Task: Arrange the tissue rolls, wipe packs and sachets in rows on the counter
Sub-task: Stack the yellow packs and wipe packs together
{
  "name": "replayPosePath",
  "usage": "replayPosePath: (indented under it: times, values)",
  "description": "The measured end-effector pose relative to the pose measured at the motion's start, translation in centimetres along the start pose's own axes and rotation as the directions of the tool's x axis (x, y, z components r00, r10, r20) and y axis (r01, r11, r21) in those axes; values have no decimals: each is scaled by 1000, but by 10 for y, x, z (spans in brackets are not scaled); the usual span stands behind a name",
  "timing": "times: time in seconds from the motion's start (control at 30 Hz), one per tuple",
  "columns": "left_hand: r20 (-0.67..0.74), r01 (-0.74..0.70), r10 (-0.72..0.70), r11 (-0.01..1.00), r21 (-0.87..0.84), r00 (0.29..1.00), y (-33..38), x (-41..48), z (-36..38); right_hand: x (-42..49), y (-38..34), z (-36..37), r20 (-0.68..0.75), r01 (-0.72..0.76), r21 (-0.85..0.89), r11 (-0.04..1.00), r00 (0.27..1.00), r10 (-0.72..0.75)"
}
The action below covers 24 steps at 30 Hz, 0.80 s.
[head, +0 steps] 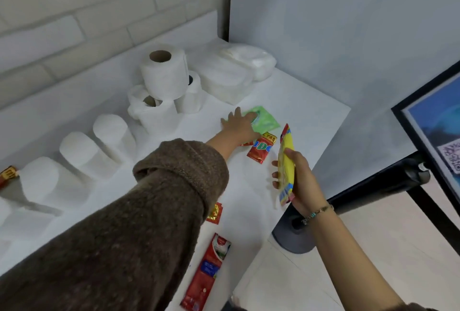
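Here, the brown sleeve (149,211) of the left arm hides a broad strip of the white surface (298,101). It also covers the left part of a small red-and-gold sachet (216,214) at near centre. A long red sachet (206,271) lies nearer still, beside the surface's right edge. At the far left border another sachet (8,173) is cut off by the frame, its print too blurred to read.

The left hand (237,123) reaches far across the surface, palm down. Its fingers are straight and slightly spread, resting on the left part of the green sachet (266,121), which lies flat just near of the wipe packs (236,71). A red sachet (261,146) lies just near of the green one, with its left corner hidden behind the wrist.

The right hand (298,181), which wears a bracelet (317,211), is raised over the surface's right edge. Its thumb and curled fingers grip the yellow sachet (286,158), held on edge.

At far centre the tissue rolls form a stack (163,74), with one upright on the others. To the left, three white rolls (79,151) stand in a row along the brick wall; whether they are upright or tilted cannot be told. The outlines of the wipe packs, in the far right corner, merge with the surface.
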State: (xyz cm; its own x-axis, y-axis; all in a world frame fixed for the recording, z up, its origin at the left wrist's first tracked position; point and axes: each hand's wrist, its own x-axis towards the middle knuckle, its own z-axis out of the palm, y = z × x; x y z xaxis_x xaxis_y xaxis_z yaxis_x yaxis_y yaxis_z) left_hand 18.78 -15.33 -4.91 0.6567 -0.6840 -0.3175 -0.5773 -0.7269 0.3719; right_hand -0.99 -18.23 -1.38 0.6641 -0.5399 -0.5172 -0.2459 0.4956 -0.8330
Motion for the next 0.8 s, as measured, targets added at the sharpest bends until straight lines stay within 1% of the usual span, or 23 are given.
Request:
replayPosePath:
  times: [0.03,0.07,0.1,0.17,0.23,0.3,0.33,0.37,0.43,0.47,0.5,0.53,0.6,0.67,0.73,0.8]
  values:
    - [30,3,-5,997,74,1000,-3,3,6,1,1,-2,11,-12,2,1000,1000,12]
    - [30,11,-14,992,129,999,-7,6,12,1,2,-3,28,-21,8,1000,999,21]
    - [-1,17,-18,987,157,1000,-9,7,15,1,2,-4,44,-26,7,1000,999,26]
    - [-65,28,-19,989,146,998,-8,6,14,0,2,-4,100,-18,3,1000,995,17]
    - [-67,33,-28,996,82,997,-5,3,9,1,4,-5,180,-38,39,999,983,31]
    - [-86,48,-51,998,-35,995,-7,-5,3,3,8,-1,255,-89,59,994,964,71]
    - [-100,54,-69,988,-144,993,-10,-10,-1,3,10,1,279,-116,73,991,956,91]
    - [-115,61,-97,957,-285,989,-13,-16,-5,4,11,4,307,-135,108,985,947,96]
    - [-137,62,-167,824,-563,976,-26,-39,-15,2,14,14,356,-152,189,970,931,77]
    - [-151,43,-188,752,-657,971,-32,-55,-22,0,16,19,363,-150,222,963,930,61]
    - [-170,20,-201,699,-715,965,-42,-76,-29,0,18,27,368,-148,240,959,928,51]
    - [-194,-3,-211,668,-744,958,-52,-100,-34,-1,21,32,378,-147,250,957,925,43]
    - [-266,-42,-262,634,-772,928,-78,-153,-39,-4,26,45,401,-141,255,957,916,29]
    - [-347,-84,-348,591,-802,871,-106,-206,-38,-11,29,62,421,-135,229,964,907,27]
    - [-423,-126,-449,554,-823,787,-134,-258,-36,-25,36,90,447,-108,148,983,894,31]
    - [-451,-153,-546,504,-850,706,-157,-295,-32,-37,43,115,499,-63,65,996,866,22]
